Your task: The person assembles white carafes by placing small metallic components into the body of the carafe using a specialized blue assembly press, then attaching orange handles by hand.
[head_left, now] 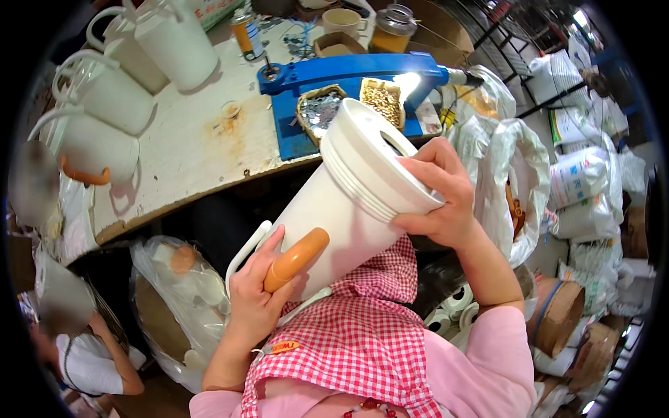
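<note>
Tilted across my lap is a tall white plastic pail (334, 209), its wide stepped rim pointing up and away and a dark opening showing in the top. My left hand (258, 282) is closed at the thin white handle and its orange-brown grip (296, 260), with fingers against the pail's side. Over at the rim, my right hand (442, 191) pinches the edge, thumb below and fingers on the top face. Behind the rim, a blue metal tool (341, 67) stands on the table, with a tray of shiny metal pieces (322, 110) and a box of small brass-coloured parts (382, 99).
Several white handled containers (178, 45) line the worktable (174, 153) at left. A spray can (247, 35), a cup (341, 22) and a jar (392, 29) stand at the back. Open sacks (519, 157) are at right, a plastic bag (185, 299) at lower left, near another person (97, 359).
</note>
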{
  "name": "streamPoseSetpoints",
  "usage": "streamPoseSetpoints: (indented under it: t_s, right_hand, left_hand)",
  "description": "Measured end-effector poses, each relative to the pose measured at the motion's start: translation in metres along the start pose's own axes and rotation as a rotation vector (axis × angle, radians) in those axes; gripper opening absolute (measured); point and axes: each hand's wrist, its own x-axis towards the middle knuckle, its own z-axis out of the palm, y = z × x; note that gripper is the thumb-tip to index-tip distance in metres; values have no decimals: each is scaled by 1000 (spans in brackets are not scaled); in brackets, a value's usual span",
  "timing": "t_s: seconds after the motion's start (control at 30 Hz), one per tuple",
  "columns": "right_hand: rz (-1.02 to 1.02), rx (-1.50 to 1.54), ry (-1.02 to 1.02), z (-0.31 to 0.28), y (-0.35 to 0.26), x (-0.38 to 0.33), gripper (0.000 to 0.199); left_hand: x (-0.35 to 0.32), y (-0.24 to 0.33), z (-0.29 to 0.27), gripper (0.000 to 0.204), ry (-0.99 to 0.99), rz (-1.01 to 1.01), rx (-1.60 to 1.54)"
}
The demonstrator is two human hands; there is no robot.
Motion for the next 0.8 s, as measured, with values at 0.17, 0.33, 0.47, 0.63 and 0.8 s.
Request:
streamPoseSetpoints:
  t_s: [0.17,0.33,0.47,0.63,0.8]
  right_hand:
    - [139,41,-34,-14,-1,-3,64]
    - [83,-44,-112,6,-3,6,59]
    - [169,10,-130,17,-7,7,49]
    - [299,-108,-158,35,-6,22,42]
    - [546,440,-185,18,69,23,56]
  left_hand:
    - [4,3,-6,28,50,-44,-58]
    - [1,-12,-4,32,-32,2,64]
    - [-2,-23,-1,36,-47,17,147]
    - [-2,-9,22,57,-10,-8,223]
    - [-20,-12,7,51,-54,62,289]
